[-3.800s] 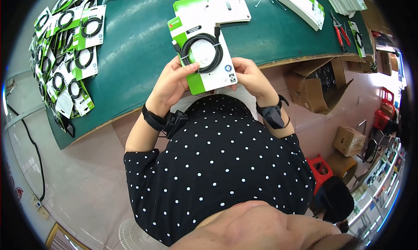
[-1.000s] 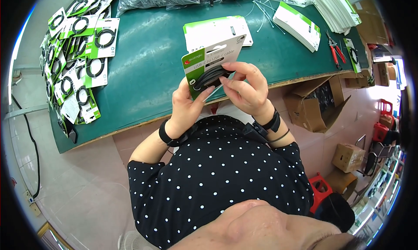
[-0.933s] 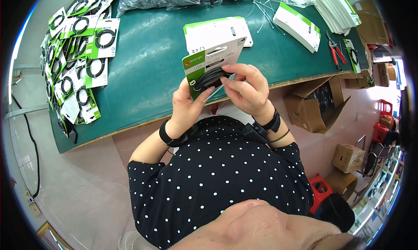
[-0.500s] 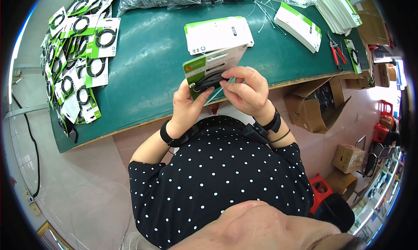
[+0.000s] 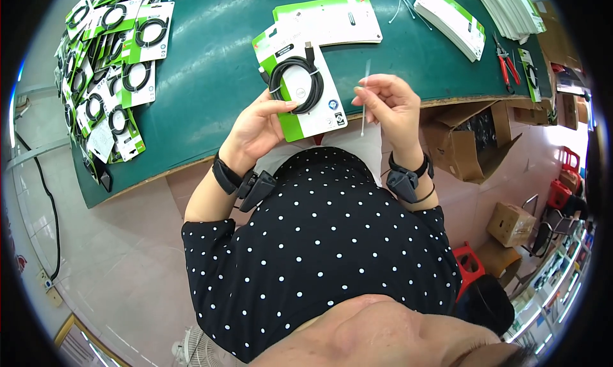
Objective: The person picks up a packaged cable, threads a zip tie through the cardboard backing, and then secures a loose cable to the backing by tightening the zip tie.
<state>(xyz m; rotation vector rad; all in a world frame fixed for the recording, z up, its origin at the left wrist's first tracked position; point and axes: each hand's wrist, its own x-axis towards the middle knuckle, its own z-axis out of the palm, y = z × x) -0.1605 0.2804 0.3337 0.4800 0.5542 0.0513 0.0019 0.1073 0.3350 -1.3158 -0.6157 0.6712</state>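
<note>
My left hand (image 5: 258,125) grips a white and green packaging card (image 5: 306,114) by its lower left edge, face up over the table's front edge. A coiled black cable (image 5: 297,83) lies on the card. My right hand (image 5: 389,105) is apart from the card, to its right, pinching a thin white cable tie (image 5: 364,102) that stands nearly upright between its fingers. Another white card (image 5: 329,22) lies flat on the green table (image 5: 211,73) just beyond.
Several finished cards with coiled cables (image 5: 112,67) are piled at the table's left end. A stack of blank cards (image 5: 453,19) and red-handled cutters (image 5: 507,60) lie at the right. Open cardboard boxes (image 5: 469,137) stand below the table's right edge.
The card was tilted on edge with both hands on it; now it lies face up in my left hand. My right hand has come away to the right holding a white tie.
</note>
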